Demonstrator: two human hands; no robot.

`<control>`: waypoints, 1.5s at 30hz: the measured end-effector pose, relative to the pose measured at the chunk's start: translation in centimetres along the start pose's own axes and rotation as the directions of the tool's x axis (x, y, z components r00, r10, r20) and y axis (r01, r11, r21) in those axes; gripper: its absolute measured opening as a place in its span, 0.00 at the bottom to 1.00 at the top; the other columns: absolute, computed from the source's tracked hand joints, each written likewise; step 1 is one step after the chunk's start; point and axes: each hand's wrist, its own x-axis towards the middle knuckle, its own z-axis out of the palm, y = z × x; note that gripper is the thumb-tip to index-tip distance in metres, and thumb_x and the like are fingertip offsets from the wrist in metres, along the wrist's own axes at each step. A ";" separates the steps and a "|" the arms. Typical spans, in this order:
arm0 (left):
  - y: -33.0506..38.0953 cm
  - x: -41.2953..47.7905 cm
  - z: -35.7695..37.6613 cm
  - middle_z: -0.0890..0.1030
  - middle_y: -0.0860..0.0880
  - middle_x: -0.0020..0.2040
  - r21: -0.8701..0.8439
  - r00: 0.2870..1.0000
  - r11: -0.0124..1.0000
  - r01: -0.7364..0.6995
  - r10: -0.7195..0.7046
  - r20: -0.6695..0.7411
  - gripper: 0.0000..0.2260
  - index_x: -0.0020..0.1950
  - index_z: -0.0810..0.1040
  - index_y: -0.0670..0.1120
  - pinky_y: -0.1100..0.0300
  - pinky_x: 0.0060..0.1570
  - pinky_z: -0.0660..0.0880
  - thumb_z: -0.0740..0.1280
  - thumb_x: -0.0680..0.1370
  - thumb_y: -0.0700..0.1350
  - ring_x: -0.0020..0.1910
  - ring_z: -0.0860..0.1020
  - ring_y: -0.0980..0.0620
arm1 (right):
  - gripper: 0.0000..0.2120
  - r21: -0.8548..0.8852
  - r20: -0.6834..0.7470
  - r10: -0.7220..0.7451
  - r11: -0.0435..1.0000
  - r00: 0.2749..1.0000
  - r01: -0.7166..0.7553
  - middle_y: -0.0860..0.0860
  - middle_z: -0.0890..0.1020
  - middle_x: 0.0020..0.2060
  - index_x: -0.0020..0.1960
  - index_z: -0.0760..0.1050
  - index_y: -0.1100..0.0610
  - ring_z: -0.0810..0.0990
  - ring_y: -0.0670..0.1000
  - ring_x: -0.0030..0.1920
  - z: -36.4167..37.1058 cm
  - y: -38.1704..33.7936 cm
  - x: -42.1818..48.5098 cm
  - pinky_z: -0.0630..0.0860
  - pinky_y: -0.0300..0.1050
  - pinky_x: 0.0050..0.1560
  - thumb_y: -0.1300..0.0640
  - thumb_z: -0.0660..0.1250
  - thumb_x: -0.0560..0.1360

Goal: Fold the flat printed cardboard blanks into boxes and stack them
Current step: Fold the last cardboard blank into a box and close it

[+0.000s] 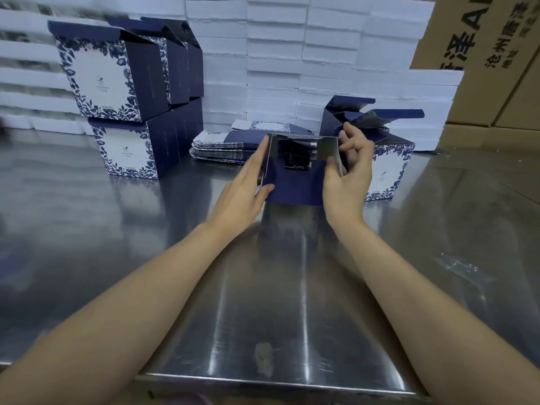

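A half-opened navy box sits between both hands, in front of the pile of flat blanks on the steel surface. The left hand presses straight fingers flat against its left wall. The right hand pinches the right wall between thumb and curled fingers.

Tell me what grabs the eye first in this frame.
A half-folded navy box sits at centre, left hand flat against its left wall, right hand pinching its right wall. Finished floral boxes are stacked at the back left, with a wall of white blocks behind.
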 end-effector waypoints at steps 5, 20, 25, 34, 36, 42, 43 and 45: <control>-0.4 0.0 -0.2 0.62 0.57 0.77 0.012 1.000 1.000 0.029 -0.030 0.010 0.38 0.77 0.43 0.64 0.49 0.56 0.77 0.65 0.80 0.40 0.62 0.77 0.47 | 0.23 -0.077 0.155 0.000 0.997 0.988 0.012 0.52 0.75 0.58 0.57 0.64 0.54 0.75 0.46 0.62 -0.8 -0.2 0.8 0.69 0.40 0.67 0.76 0.58 0.69; -0.8 -0.1 -0.2 0.54 0.53 0.80 0.191 0.989 0.972 -0.138 0.124 0.081 0.28 0.77 0.62 0.55 0.58 0.50 0.75 0.66 0.80 0.40 0.72 0.66 0.52 | 0.10 0.106 0.023 0.459 0.882 0.888 -0.459 0.52 0.82 0.40 0.36 0.74 0.56 0.79 0.50 0.44 -1.6 -1.5 2.5 0.74 0.50 0.57 0.63 0.74 0.70; -0.7 0.0 0.4 0.57 0.51 0.79 0.121 0.996 0.990 -0.072 0.065 0.062 0.25 0.76 0.66 0.52 0.60 0.54 0.73 0.67 0.79 0.41 0.73 0.65 0.52 | 0.07 0.082 -0.077 0.404 0.913 0.911 -0.398 0.47 0.80 0.33 0.37 0.78 0.57 0.77 0.43 0.36 -1.3 -1.1 2.4 0.75 0.37 0.45 0.61 0.76 0.69; -0.8 0.1 0.6 0.63 0.48 0.75 0.045 0.999 0.999 -0.030 0.029 0.041 0.20 0.71 0.73 0.49 0.52 0.57 0.77 0.66 0.80 0.38 0.64 0.75 0.49 | 0.06 0.104 -0.055 0.477 0.876 0.877 -0.470 0.53 0.83 0.46 0.40 0.81 0.58 0.80 0.48 0.47 -0.9 0.8 3.6 0.77 0.43 0.56 0.68 0.71 0.71; -1.0 0.1 0.7 0.64 0.48 0.75 0.031 0.999 0.999 -0.008 0.007 0.036 0.19 0.71 0.73 0.48 0.55 0.57 0.76 0.66 0.80 0.38 0.61 0.76 0.49 | 0.09 0.084 -0.031 0.452 0.890 0.891 -0.448 0.52 0.82 0.53 0.41 0.82 0.57 0.79 0.46 0.53 -0.7 1.1 3.4 0.74 0.34 0.53 0.70 0.68 0.72; -1.6 0.2 0.8 0.61 0.48 0.76 -0.055 0.997 0.996 0.073 -0.073 0.017 0.20 0.73 0.70 0.44 0.83 0.58 0.57 0.65 0.80 0.39 0.65 0.66 0.63 | 0.09 0.073 0.166 0.468 0.872 0.868 -0.484 0.44 0.81 0.59 0.46 0.84 0.50 0.76 0.46 0.64 -0.5 1.3 2.7 0.70 0.50 0.69 0.59 0.66 0.75; -1.7 0.2 0.7 0.61 0.47 0.76 -0.072 0.996 0.994 0.086 -0.086 -0.002 0.21 0.73 0.69 0.43 0.84 0.58 0.57 0.65 0.80 0.38 0.66 0.64 0.64 | 0.08 0.024 0.202 0.456 0.883 0.867 -0.470 0.42 0.81 0.60 0.46 0.84 0.49 0.75 0.46 0.64 -0.5 1.0 2.6 0.70 0.51 0.68 0.55 0.66 0.74; -1.8 0.3 0.6 0.61 0.46 0.75 -0.104 0.994 0.990 0.097 -0.102 -0.040 0.21 0.74 0.68 0.42 0.84 0.56 0.58 0.65 0.80 0.38 0.66 0.62 0.64 | 0.12 -0.039 0.269 0.404 0.912 0.874 -0.409 0.43 0.77 0.64 0.48 0.84 0.47 0.72 0.46 0.67 -0.3 0.8 2.5 0.69 0.53 0.69 0.56 0.61 0.77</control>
